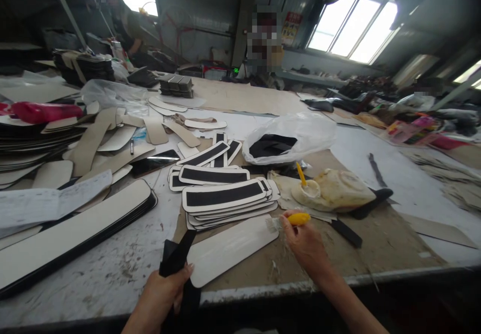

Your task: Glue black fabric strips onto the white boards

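Observation:
My right hand (302, 241) is closed around a glue brush (298, 218) with a yellow handle. Its pale bristles rest on the right end of a long white panel (233, 251) with rounded ends. My left hand (169, 286) grips black strips (180, 254) at the panel's left end, with the thumb at the panel's edge. Just behind lies a stack of white-edged panels with black centres (223, 196). A small glue pot (311, 189) with a yellow stick in it stands beyond my right hand, against a yellowed, glue-crusted container (343, 188).
A clear plastic bag (293, 138) with black pieces lies behind the stack. To the left are a phone (156, 162), paper sheets (56, 201) and a pile of long panels (78, 233). A black strip (347, 232) lies at right. Two people (126, 23) are across the table.

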`<state>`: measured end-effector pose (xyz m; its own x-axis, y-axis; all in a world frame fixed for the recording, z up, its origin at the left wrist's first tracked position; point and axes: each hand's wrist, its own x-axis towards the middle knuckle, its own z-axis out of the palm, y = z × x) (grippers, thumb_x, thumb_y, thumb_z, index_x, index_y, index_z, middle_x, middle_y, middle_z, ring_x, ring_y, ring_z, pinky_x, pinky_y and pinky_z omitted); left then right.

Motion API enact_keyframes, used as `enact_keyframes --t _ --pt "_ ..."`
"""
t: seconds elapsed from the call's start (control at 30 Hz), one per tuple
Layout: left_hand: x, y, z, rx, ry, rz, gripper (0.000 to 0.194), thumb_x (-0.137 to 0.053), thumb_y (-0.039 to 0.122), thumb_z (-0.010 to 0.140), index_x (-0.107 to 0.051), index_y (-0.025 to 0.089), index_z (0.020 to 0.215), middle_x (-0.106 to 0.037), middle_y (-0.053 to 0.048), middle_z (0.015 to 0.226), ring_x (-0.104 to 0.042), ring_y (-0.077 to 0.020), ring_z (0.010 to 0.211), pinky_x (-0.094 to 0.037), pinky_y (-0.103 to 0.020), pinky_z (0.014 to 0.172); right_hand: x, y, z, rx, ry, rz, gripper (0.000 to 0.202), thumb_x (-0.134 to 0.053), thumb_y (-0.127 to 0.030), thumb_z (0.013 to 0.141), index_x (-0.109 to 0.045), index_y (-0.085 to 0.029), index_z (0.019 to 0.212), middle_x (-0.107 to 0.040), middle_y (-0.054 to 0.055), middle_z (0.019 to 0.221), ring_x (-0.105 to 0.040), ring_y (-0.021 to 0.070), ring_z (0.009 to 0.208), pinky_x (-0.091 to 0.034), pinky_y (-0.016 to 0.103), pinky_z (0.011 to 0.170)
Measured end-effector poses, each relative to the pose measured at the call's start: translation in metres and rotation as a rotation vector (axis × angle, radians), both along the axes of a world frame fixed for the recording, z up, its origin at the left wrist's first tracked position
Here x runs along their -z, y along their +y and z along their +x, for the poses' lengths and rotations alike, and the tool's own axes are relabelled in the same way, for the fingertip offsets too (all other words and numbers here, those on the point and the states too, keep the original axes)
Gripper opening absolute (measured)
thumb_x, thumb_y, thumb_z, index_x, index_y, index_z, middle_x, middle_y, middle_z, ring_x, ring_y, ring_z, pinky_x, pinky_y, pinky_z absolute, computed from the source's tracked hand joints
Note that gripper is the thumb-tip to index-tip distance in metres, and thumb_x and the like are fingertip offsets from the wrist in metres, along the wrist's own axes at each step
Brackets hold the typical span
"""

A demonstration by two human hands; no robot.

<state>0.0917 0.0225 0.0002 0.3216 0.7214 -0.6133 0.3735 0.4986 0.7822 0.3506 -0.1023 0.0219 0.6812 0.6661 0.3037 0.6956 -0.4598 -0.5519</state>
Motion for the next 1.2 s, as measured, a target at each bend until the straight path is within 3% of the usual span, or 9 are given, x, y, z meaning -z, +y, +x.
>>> enact_keyframes --t 0.13,0.23,0.33,0.43,0.53,0.6,0.9,1.1,1.2 --pt "-0.003 0.001 0.002 -0.030 0.010 0.006 0.039 -0.068 0.053 0.056 -0.058 0.015 0.056 -0.037 0.006 0.025 -0.031 -0.0083 0.030 -0.025 -0.022 0.039 -0.020 -0.007 -0.012 -0.004 -0.070 0.021 0.024 -0.040 -0.040 0.085 -0.052 -0.021 0.079 -0.055 0.007 0.083 -0.054 0.0207 0.076 -0.041 0.034 0.076" --pt "-0.015 0.003 -0.003 -0.078 -0.008 0.016 0.043 -0.070 0.053 0.053 -0.061 0.014 0.068 -0.036 0.008 0.026 -0.031 -0.0080 0.031 -0.023 -0.021 0.038 -0.036 -0.005 -0.032 -0.048 0.008 0.079 0.023 -0.039 -0.041 0.085 -0.052 -0.022 0.081 -0.057 0.007 0.086 -0.053 0.0227 0.084 -0.040 0.035 0.080" --pt "-0.035 0.001 -0.014 -0.054 -0.075 -0.001 0.038 -0.068 0.051 0.059 -0.058 0.016 0.067 -0.035 0.009 0.030 -0.028 -0.0058 0.032 -0.019 -0.020 0.038 -0.043 0.010 -0.059 -0.183 0.323 0.098 0.025 -0.040 -0.043 0.085 -0.054 -0.022 0.084 -0.060 0.006 0.086 -0.055 0.0215 0.085 -0.042 0.033 0.078" --pt "-0.049 -0.009 -0.022 0.022 -0.232 -0.129 0.033 -0.062 0.049 0.068 -0.056 0.017 0.064 -0.030 0.010 0.033 -0.023 -0.0040 0.033 -0.019 -0.020 0.039 -0.038 0.032 -0.095 -0.387 0.747 0.086 0.029 -0.045 -0.046 0.082 -0.057 -0.020 0.087 -0.060 0.003 0.074 -0.056 0.0170 0.069 -0.046 0.028 0.065" --pt "-0.052 -0.022 -0.022 0.099 -0.326 -0.207 0.029 -0.061 0.046 0.070 -0.057 0.017 0.068 -0.032 0.010 0.038 -0.024 -0.0034 0.033 -0.021 -0.020 0.039 -0.029 0.049 -0.130 -0.499 1.079 0.098 0.026 -0.060 -0.044 0.071 -0.057 -0.019 0.079 -0.055 -0.003 0.062 -0.052 0.0128 0.056 -0.044 0.024 0.054" --pt "-0.048 -0.028 -0.020 0.149 -0.348 -0.231 0.029 -0.061 0.046 0.070 -0.057 0.017 0.070 -0.036 0.008 0.039 -0.028 -0.0037 0.033 -0.023 -0.020 0.040 -0.024 0.053 -0.145 -0.467 1.211 0.111 0.026 -0.064 -0.043 0.067 -0.052 -0.020 0.067 -0.051 -0.006 0.054 -0.048 0.0106 0.048 -0.041 0.023 0.047" --pt "-0.027 -0.039 -0.012 0.150 -0.387 -0.188 0.037 -0.060 0.047 0.070 -0.062 0.011 0.081 -0.053 0.001 0.043 -0.043 -0.0079 0.035 -0.028 -0.021 0.041 -0.012 0.036 -0.138 -0.394 0.963 0.092 0.038 -0.048 -0.047 0.080 -0.052 -0.019 0.054 -0.049 -0.004 0.047 -0.043 0.0094 0.046 -0.036 0.021 0.050" --pt "-0.023 -0.049 -0.004 0.049 -0.358 -0.104 0.042 -0.061 0.050 0.068 -0.065 0.010 0.076 -0.062 -0.004 0.055 -0.047 -0.0084 0.037 -0.032 -0.023 0.043 -0.014 0.034 -0.129 -0.163 0.932 0.151 0.038 -0.055 -0.056 0.070 -0.055 -0.019 0.063 -0.044 -0.005 0.048 -0.039 0.0105 0.045 -0.033 0.023 0.044" --pt "-0.021 -0.053 0.001 -0.037 -0.361 -0.104 0.040 -0.064 0.050 0.065 -0.065 0.011 0.073 -0.062 -0.004 0.054 -0.048 -0.0100 0.038 -0.035 -0.024 0.044 -0.012 0.029 -0.130 -0.164 1.016 0.157 0.037 -0.060 -0.056 0.067 -0.054 -0.019 0.067 -0.040 -0.007 0.046 -0.037 0.0099 0.044 -0.031 0.022 0.043"
